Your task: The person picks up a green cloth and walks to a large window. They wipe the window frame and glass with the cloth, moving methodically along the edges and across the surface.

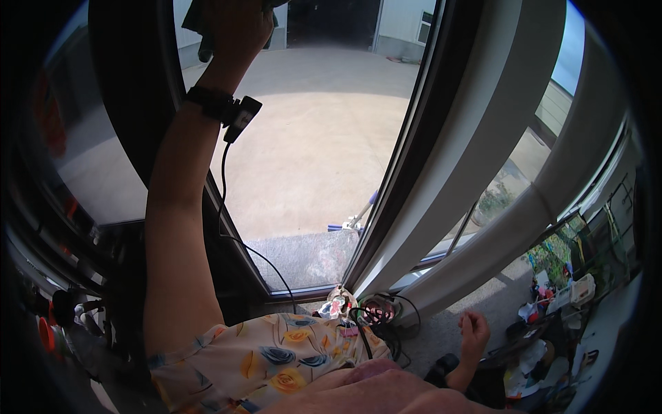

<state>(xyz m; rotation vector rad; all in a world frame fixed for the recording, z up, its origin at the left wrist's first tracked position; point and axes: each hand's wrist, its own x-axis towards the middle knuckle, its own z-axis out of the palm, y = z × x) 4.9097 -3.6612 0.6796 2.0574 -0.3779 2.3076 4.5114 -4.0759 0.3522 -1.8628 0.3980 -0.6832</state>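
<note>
My left hand (243,28) is raised at the top of the view, its fingers closed around a dark green cloth (193,18). The cloth appears against the upper part of a tall, dark-framed glass panel (310,155); whether it touches the glass is hard to tell. A black strap with a small device (243,119) is on my left wrist, and a black cable (223,171) runs down from it. Low on the right, my right hand (473,331) hangs in the air beside my body, fingers loosely curled and holding nothing. A dark band (444,365) shows near that wrist.
A mop (357,222) with a purple handle leans outside by the panel. White pillars (481,145) stand to the right. Cables coil near a patterned shoe (339,302) on the floor. A cluttered table (532,357) is at far right; red-orange containers (46,334) are at far left.
</note>
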